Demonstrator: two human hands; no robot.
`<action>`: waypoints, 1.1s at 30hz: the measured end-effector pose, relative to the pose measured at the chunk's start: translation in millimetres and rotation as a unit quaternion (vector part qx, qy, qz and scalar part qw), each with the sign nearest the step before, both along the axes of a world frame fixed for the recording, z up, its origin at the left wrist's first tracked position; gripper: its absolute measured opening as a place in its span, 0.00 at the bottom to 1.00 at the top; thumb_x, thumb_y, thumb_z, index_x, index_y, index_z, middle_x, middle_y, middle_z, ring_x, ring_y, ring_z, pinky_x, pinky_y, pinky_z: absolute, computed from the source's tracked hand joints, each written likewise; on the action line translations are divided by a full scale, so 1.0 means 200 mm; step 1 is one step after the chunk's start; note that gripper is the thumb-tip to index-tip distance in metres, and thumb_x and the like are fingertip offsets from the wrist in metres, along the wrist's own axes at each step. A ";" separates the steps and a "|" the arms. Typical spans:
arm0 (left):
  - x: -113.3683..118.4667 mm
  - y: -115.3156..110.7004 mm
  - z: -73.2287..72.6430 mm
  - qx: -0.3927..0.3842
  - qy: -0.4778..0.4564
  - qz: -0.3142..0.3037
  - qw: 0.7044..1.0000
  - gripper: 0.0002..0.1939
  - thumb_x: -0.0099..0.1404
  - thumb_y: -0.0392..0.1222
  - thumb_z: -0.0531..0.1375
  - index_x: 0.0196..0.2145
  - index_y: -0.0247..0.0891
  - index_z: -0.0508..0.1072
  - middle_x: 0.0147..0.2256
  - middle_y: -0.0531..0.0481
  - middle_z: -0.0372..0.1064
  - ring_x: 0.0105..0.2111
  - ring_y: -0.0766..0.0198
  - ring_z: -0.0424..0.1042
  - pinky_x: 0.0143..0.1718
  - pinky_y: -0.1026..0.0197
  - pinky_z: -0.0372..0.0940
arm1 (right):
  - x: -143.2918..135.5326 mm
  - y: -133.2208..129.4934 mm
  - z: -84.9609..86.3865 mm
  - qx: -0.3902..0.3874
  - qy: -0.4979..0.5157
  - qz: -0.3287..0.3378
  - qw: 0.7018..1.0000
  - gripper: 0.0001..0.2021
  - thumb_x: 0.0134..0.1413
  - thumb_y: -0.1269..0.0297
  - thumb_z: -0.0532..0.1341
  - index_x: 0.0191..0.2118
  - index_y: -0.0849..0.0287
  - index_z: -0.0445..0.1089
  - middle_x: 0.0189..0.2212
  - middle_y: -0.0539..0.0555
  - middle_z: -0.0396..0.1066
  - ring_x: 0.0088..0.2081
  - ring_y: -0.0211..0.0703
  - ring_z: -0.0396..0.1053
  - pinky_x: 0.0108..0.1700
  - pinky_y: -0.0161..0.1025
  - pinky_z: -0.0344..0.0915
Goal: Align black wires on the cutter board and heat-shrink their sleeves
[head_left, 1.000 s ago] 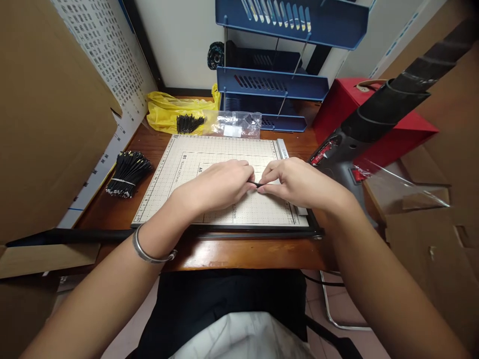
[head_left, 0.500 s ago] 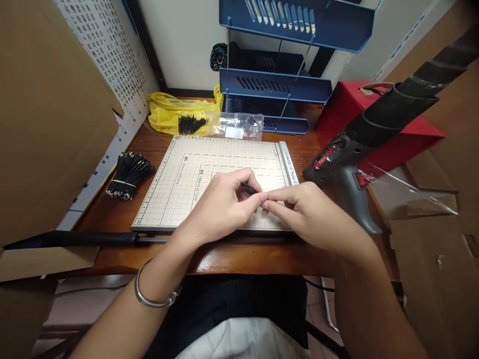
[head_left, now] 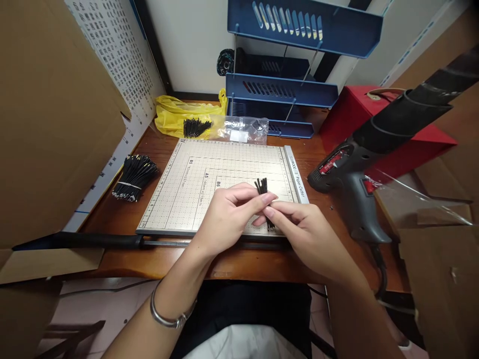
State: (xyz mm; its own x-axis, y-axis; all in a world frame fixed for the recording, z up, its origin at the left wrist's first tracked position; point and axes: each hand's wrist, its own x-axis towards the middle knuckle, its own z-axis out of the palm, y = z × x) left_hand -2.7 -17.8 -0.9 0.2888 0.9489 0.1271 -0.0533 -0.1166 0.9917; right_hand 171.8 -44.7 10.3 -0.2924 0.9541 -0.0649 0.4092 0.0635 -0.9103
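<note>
Our left hand [head_left: 228,214] and right hand [head_left: 299,232] both pinch small bunch of black sticks [head_left: 262,186], fingers closed tight on it. Bunch stands nearly upright over cutting board [head_left: 194,174]. Board lies on brown wood desk [head_left: 123,259]. Blue trays [head_left: 280,89] behind, gray heat gun [head_left: 355,174] at right. Sticks thin, short, black.
</note>
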 end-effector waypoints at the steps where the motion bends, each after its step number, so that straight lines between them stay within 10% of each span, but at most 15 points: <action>1: 0.00 0.01 0.00 0.000 0.000 -0.004 1.000 0.20 0.69 0.45 0.66 0.21 0.36 0.75 0.24 0.53 0.66 0.29 0.67 0.66 0.35 0.64 0.63 | 0.00 0.00 -0.01 -0.001 0.002 -0.009 1.000 0.21 0.69 0.51 0.56 0.34 0.60 0.78 0.29 0.53 0.73 0.34 0.40 0.68 0.32 0.34 0.58; 10: 0.04 0.04 -0.02 -0.036 -0.034 -0.004 0.999 0.14 0.64 0.47 0.69 0.26 0.35 0.78 0.27 0.51 0.74 0.32 0.63 0.71 0.38 0.62 0.65 | -0.01 -0.02 -0.02 0.036 -0.015 -0.078 0.996 0.22 0.67 0.53 0.58 0.24 0.61 0.70 0.18 0.47 0.54 0.22 0.31 0.49 0.25 0.33 0.48; 21: 0.02 0.01 -0.01 -0.124 -0.081 -0.051 0.988 0.13 0.68 0.45 0.66 0.30 0.33 0.80 0.17 0.55 0.65 0.18 0.71 0.64 0.20 0.68 0.56 | -0.03 -0.01 -0.01 0.003 0.089 -0.026 0.996 0.17 0.67 0.58 0.60 0.29 0.60 0.77 0.30 0.50 0.76 0.32 0.32 0.70 0.38 0.26 0.66; 25: 0.02 0.01 -0.02 -0.134 -0.105 -0.031 0.985 0.12 0.65 0.43 0.69 0.42 0.32 0.83 0.23 0.50 0.74 0.19 0.72 0.65 0.21 0.68 0.59 | -0.02 -0.02 -0.03 -0.016 0.109 -0.018 0.994 0.17 0.67 0.56 0.61 0.31 0.60 0.78 0.32 0.50 0.78 0.36 0.33 0.73 0.42 0.25 0.67; 29: 0.02 0.01 -0.03 -0.128 -0.102 -0.003 0.986 0.33 0.63 0.43 0.71 0.65 0.40 0.71 0.29 0.49 0.79 0.19 0.73 0.63 0.21 0.69 0.59 | -0.03 -0.02 -0.03 -0.043 0.117 -0.039 0.991 0.19 0.66 0.53 0.61 0.29 0.61 0.77 0.29 0.51 0.76 0.34 0.33 0.72 0.38 0.26 0.66; 33: 0.02 0.00 -0.03 -0.116 -0.094 0.004 0.989 0.29 0.64 0.43 0.71 0.62 0.40 0.75 0.28 0.50 0.79 0.18 0.74 0.62 0.20 0.69 0.58 | -0.04 -0.01 -0.02 -0.056 0.124 -0.047 0.990 0.19 0.65 0.53 0.62 0.29 0.62 0.76 0.22 0.49 0.67 0.25 0.30 0.61 0.32 0.27 0.63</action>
